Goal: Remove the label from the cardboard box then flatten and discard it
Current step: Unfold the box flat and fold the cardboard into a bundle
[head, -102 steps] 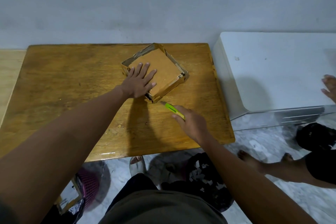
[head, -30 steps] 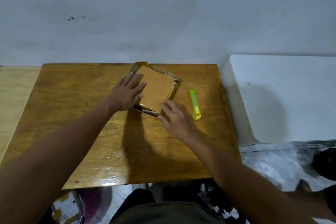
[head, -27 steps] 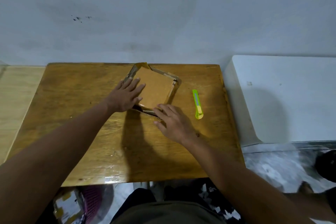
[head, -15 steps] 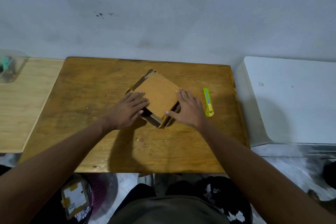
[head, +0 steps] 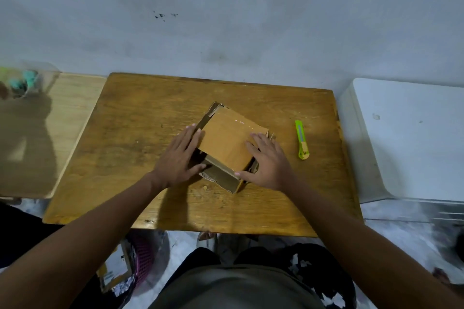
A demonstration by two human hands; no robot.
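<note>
- Head view, box (head: 227,144): mid-table (head: 140,120), cocked corner-on to you, top face bare; no label shows.
- Progress: the label looks gone; flattening is partly done, the near wall stands open; discarding is left.
- Left hand (head: 178,158): spread flat on the box's left side.
- Right hand (head: 266,162): spread flat on its right edge.
- Knife (head: 302,142): just right of your right hand, apart.
- Room: open table left and front; the near edge is well clear.

Prob. a home room; low wooden table (head: 140,148), plain wall (head: 226,20), marble-look floor (head: 401,241).
</note>
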